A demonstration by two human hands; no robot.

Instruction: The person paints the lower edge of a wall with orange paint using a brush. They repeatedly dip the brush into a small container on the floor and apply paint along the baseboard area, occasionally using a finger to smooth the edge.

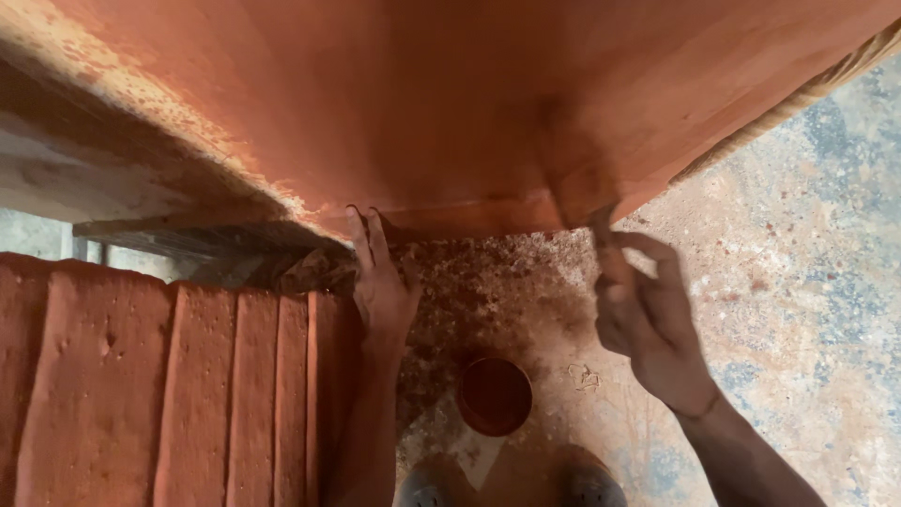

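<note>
Speckled concrete floor [807, 235], dusted red, lies under a large reddish-brown wooden panel [450, 103], against whose lower edge the right hand [648, 319] pinches a blurred brush [577, 192] in closed fingers, while the left hand [383, 286] presses flat, fingers extended, above a round paint tin [495, 396].

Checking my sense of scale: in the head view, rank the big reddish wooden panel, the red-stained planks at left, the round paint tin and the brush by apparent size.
1. Wooden panel, largest, though nearest the camera.
2. Stained planks.
3. Paint tin.
4. Brush in the right hand, blurred; smallest, though not surely.
</note>
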